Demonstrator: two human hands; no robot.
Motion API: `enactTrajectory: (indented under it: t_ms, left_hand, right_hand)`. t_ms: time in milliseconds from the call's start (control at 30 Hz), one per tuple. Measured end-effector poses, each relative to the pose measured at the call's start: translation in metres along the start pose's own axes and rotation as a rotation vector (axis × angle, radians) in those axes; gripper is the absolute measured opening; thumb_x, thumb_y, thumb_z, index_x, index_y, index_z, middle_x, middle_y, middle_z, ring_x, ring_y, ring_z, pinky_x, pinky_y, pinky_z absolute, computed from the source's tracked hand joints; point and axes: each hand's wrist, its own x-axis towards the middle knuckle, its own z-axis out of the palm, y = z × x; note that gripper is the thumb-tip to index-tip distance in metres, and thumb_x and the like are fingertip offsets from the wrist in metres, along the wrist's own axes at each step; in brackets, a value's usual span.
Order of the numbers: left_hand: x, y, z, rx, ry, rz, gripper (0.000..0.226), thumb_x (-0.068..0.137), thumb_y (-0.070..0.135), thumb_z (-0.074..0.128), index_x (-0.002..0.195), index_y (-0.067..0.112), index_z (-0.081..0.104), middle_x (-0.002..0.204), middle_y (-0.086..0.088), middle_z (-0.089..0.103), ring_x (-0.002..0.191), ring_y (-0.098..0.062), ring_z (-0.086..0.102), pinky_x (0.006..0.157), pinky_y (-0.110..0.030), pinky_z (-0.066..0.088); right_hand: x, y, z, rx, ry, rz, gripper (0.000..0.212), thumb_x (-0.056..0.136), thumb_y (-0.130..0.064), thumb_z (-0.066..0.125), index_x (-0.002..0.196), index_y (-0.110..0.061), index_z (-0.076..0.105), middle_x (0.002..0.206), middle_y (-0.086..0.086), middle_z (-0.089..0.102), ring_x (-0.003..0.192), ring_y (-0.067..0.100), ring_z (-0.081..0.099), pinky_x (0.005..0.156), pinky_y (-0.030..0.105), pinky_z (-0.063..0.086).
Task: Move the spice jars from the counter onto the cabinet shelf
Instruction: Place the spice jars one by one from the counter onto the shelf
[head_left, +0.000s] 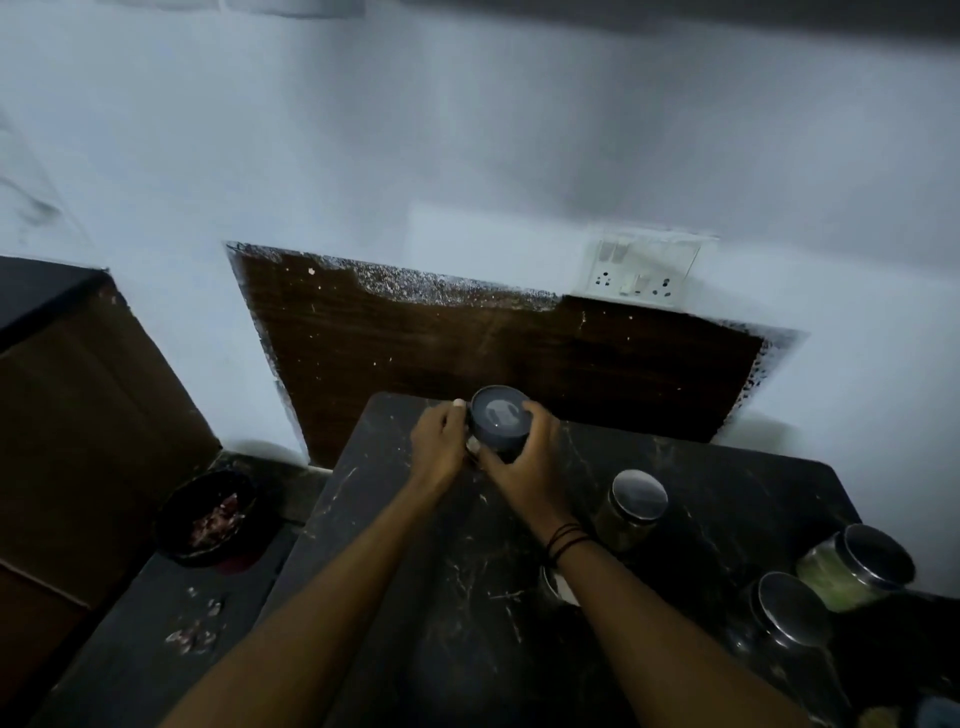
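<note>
— Two hands are on one jar right now. Our left hand wraps one side and our right hand wraps the other, so both are closed around it.

— Where is that jar?

— At the back of the dark counter, near the brown board on the wall. We can't tell if it sits on the counter or is just off it.

— Are there more jars?

— Yes. One with a shiny lid stands near our right wrist, and two more, a green one and a darker one, are by the right edge. We can't see the cabinet shelf at all.

— Will the jar be hard to carry?

— We think it looks like glass with a flat lid on top. So it may be smooth, a bit slippery, and it could break if we drop it. It is full enough to feel a little heavy, we guess.

— Where should we hold it?

— Around the fat middle, like now, not by the lid. The lid could come loose. Keeping it straight up seems safest.
</note>
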Motion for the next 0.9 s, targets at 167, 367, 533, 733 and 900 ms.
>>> enactTrajectory:
  t_ms: [167, 367, 533, 733, 900]
  left_hand:
    - [0.005, 0.062, -0.026, -0.056, -0.063, 0.149, 0.030, 0.097, 0.025, 0.056, 0.073, 0.007, 0.064, 0.073, -0.009, 0.064, 0.070, -0.015, 0.058, 0.069, -0.034, 0.047]
    - [-0.008, 0.115, -0.025, -0.437, -0.179, 0.090, 0.018, 0.091, 0.026, 0.065, 0.073, 0.021, 0.068, 0.067, 0.005, 0.066, 0.067, -0.013, 0.059, 0.066, -0.031, 0.046]
    - [-0.023, 0.136, -0.023, -0.546, -0.240, 0.074, 0.012, 0.089, 0.027, 0.066, 0.089, 0.015, 0.067, 0.084, -0.009, 0.071, 0.075, -0.021, 0.065, 0.065, -0.031, 0.053]
    - [-0.028, 0.214, -0.027, -0.587, -0.172, 0.216, 0.029, 0.079, 0.038, 0.072, 0.093, 0.014, 0.068, 0.089, -0.008, 0.074, 0.080, -0.021, 0.069, 0.067, -0.032, 0.056]
    - [-0.028, 0.330, -0.039, -0.549, -0.073, 0.501, 0.022, 0.083, 0.045, 0.068, 0.090, 0.024, 0.069, 0.087, 0.002, 0.074, 0.082, -0.012, 0.068, 0.066, -0.028, 0.054]
  right_hand:
    - [0.033, -0.034, -0.054, 0.509, -0.143, 0.022, 0.062, 0.076, -0.020, 0.079, 0.128, -0.035, 0.047, 0.129, -0.003, 0.059, 0.115, 0.015, 0.062, 0.085, 0.024, 0.055]
    - [0.059, -0.078, -0.079, 0.897, -0.199, 0.093, 0.048, 0.080, -0.012, 0.057, 0.126, -0.023, 0.059, 0.117, 0.007, 0.068, 0.103, 0.025, 0.068, 0.083, 0.039, 0.057]
    - [0.053, -0.105, -0.093, 0.900, -0.149, 0.096, 0.035, 0.089, -0.014, 0.049, 0.124, -0.015, 0.051, 0.116, 0.017, 0.065, 0.095, 0.026, 0.068, 0.078, 0.040, 0.056]
    - [0.074, -0.174, -0.134, 0.788, -0.049, -0.097, 0.025, 0.084, -0.024, 0.053, 0.109, -0.022, 0.051, 0.106, 0.011, 0.064, 0.090, 0.022, 0.068, 0.071, 0.030, 0.056]
    - [0.109, -0.273, -0.194, 0.579, 0.062, -0.403, 0.020, 0.086, -0.040, 0.052, 0.104, -0.047, 0.057, 0.106, -0.018, 0.068, 0.100, 0.011, 0.068, 0.080, 0.028, 0.056]
